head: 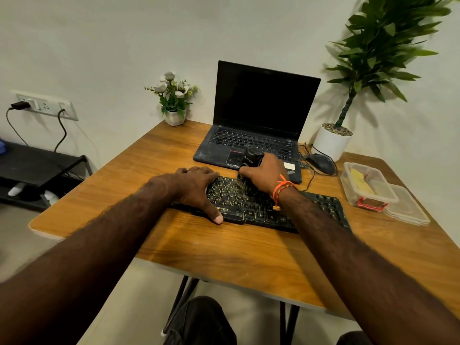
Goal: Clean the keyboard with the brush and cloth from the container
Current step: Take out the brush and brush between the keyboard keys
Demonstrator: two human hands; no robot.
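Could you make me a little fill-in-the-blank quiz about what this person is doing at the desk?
1. The right hand grips a black ____ with its bristles on the keyboard.
2. The left hand rests on the keyboard's ____ end.
3. The yellow cloth lies inside the clear ____, at the table's right side.
4. The laptop screen is ____.

Missing words: brush; left; container; dark

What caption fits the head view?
Right hand brushes the keyboard with a brush; left hand steadies it.
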